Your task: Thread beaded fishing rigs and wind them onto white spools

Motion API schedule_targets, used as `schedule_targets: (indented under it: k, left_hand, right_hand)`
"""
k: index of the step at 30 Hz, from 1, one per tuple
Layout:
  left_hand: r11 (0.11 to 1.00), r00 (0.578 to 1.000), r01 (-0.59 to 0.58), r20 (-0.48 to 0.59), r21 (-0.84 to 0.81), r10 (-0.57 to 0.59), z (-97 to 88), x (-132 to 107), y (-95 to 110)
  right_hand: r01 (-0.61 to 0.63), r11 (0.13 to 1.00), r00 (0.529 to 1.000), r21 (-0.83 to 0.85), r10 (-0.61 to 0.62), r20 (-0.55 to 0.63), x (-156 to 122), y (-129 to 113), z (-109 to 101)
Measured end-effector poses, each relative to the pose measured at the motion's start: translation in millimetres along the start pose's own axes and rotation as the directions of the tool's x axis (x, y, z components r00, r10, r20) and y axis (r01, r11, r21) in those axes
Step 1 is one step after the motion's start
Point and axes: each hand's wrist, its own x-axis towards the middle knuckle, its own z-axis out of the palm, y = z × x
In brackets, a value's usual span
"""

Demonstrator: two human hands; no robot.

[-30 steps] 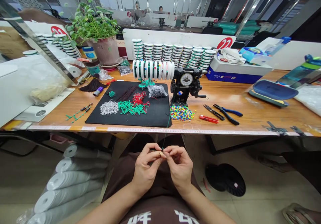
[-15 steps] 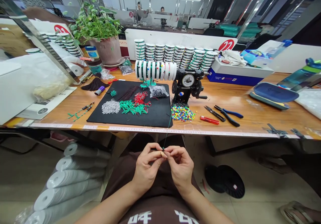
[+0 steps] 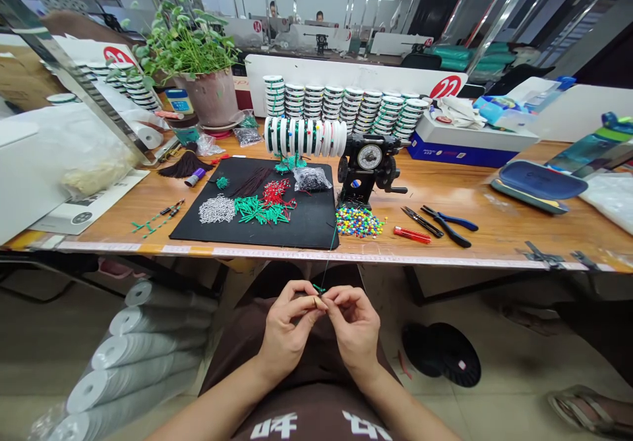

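My left hand (image 3: 289,322) and my right hand (image 3: 353,325) are held together over my lap, below the table edge. Their fingertips pinch a thin dark cord (image 3: 328,260) that rises toward the table. A small green bead (image 3: 319,289) sits on the cord just above my fingers. The fingers hide the cord's lower end. On the black mat (image 3: 301,238) lie silver chain pieces (image 3: 216,209), green tubes (image 3: 260,210) and red beads (image 3: 275,194).
A hand-cranked winder with a dial (image 3: 368,164) stands by multicoloured beads (image 3: 359,221). Pliers (image 3: 450,225), a cutter (image 3: 420,221) and a red lighter (image 3: 412,234) lie to the right. Stacked spools (image 3: 341,101) line the table's back. White rolls (image 3: 138,355) lie on the floor.
The green bead now shows more clearly above my fingertips. My hands stay nearly still, and the view has shifted slightly.
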Motion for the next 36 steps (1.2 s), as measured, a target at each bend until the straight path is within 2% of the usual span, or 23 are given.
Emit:
schedule_targets:
  k: [5,14,22,27,33,36]
  left_hand:
    - [1.0,1.0,0.003,0.0,-0.005,-0.003,0.6,1.3,0.6]
    - [1.0,1.0,0.009,0.028,0.027,-0.01,-0.9,0.1,-0.7]
    - [0.999,0.999,0.045,0.003,-0.025,-0.045,1.2,1.5,-0.9]
    - [0.999,0.998,0.048,0.036,-0.025,-0.048,0.0,2.9,0.9]
    - [1.0,0.996,0.0,0.088,0.002,-0.001,-2.6,0.4,0.7]
    - [1.0,0.996,0.005,0.093,0.004,-0.005,-2.0,0.1,-0.7]
  right_hand:
    - [0.029,1.0,0.998,-0.005,-0.029,-0.047,3.9,0.1,3.6]
    - [-0.038,0.998,0.998,-0.057,0.04,0.038,-1.5,4.4,-3.3]
    - [-0.056,0.996,0.995,0.07,0.062,-0.084,1.8,0.9,5.6]
    - [-0.063,0.996,0.996,0.07,0.067,-0.064,3.8,1.2,4.5]
    - [-0.035,0.999,0.999,0.021,0.034,0.034,-1.7,0.6,-3.5]
    - [-0.046,0.998,0.999,0.037,0.046,0.007,-2.9,0.8,-3.0]
